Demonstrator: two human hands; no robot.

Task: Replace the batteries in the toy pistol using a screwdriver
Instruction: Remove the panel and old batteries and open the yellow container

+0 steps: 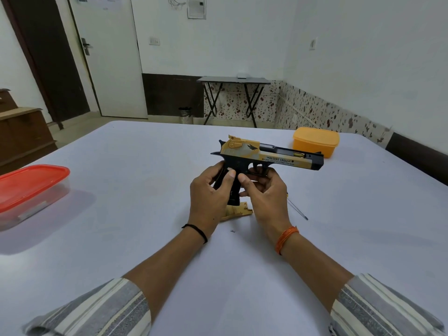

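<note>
Toy pistol (269, 157) held upright above the worktop (145, 214), muzzle pointing right.

Gold-and-black body, slide printed "DESERT EAGLE", brass round visible in the port. Left hand (209, 192) fingers curl around the black grip; right hand (265, 187) fingers grasp at the trigger guard. A tan grip panel (238, 210) lies below, a loose screw (233, 231) near it, and the screwdriver (297, 207) just right of the right hand.

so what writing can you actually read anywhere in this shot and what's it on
"DESERT EAGLE": side of the toy pistol, large line.
"SOUND-LIGHT ELECTRIC TOY GUN": smaller line beneath it, only just legible.
Papers on the door and the wall notice: too small and blurred to read.
</note>
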